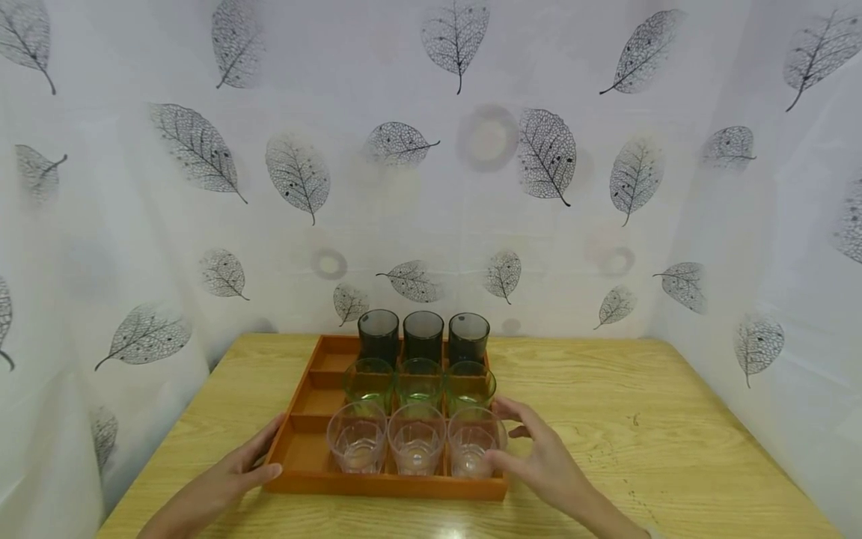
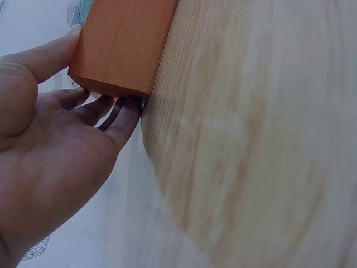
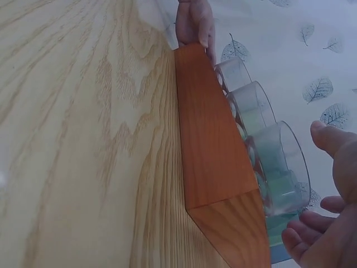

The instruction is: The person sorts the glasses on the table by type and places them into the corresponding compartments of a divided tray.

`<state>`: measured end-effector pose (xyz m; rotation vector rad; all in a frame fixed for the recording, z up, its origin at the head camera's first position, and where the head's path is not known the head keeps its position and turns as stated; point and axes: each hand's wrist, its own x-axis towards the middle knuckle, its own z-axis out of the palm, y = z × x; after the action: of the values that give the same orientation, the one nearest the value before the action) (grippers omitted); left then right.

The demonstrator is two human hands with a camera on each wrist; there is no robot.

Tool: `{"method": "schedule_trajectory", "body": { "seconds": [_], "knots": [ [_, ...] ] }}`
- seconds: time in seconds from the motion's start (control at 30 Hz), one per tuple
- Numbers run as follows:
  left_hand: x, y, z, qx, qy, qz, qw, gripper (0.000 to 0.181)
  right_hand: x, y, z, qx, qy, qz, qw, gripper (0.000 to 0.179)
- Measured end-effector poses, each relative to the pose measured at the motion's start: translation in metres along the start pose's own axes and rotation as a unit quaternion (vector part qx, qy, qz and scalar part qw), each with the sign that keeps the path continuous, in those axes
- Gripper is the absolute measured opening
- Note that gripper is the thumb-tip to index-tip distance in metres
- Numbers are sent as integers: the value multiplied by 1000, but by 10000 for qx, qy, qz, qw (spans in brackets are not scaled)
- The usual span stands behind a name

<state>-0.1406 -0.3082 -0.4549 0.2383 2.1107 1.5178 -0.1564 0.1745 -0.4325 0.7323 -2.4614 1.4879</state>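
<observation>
An orange-brown wooden tray [image 1: 387, 485] with dividers lies on the table. Three clear glasses [image 1: 417, 442] stand in its front row, three green-tinted glasses [image 1: 420, 385] behind them, and three dark grey glasses [image 1: 423, 337] at the back. My left hand [image 1: 232, 475] holds the tray's front left corner, its thumb on one side and fingers bent round the left wall, as the left wrist view shows. Beside the front right clear glass [image 3: 287, 167] is my right hand [image 1: 545, 464], thumb and fingers spread; a gap shows between them and the glass in the right wrist view.
The light wood-grain table [image 1: 606, 419] extends to both sides of the tray. A whitish curtain [image 1: 404, 209] printed with dark leaf skeletons hangs behind the table and along its sides, close beyond the back row of glasses.
</observation>
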Motion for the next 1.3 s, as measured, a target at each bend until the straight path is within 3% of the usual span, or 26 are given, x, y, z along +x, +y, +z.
{"method": "schedule_trajectory", "body": {
  "seconds": [0.3,0.4,0.53,0.7,0.83,0.93,1.03,1.17,1.3],
  "knots": [
    [0,-2,-1,-61,-26,114,9999,77,-2,8,-9,-461,-75,128,9988,60],
    [0,0,-1,-49,46,139,9999,77,-3,9,-12,-858,-122,186,9961,59],
    [0,1,2,40,201,142,9997,78,-6,15,-17,-1645,-131,-168,9861,56],
    [-3,2,5,516,435,339,9971,77,-7,24,-31,-2342,-181,-663,9698,55],
    [-8,7,9,920,870,578,9903,73,-6,29,-42,-2716,-311,-787,9587,59],
    [-11,12,13,1450,1360,744,9772,72,-5,31,-51,-3024,-397,-908,9480,65],
    [-12,18,17,2236,1925,1030,9499,71,-3,31,-58,-3335,-415,-1105,9353,72],
    [-9,24,20,3029,2608,1395,9060,73,1,30,-68,-3615,-453,-1194,9236,77],
    [-5,31,16,3370,2890,1415,8848,77,2,31,-79,-3781,-512,-1079,9180,80]
  ]
}}
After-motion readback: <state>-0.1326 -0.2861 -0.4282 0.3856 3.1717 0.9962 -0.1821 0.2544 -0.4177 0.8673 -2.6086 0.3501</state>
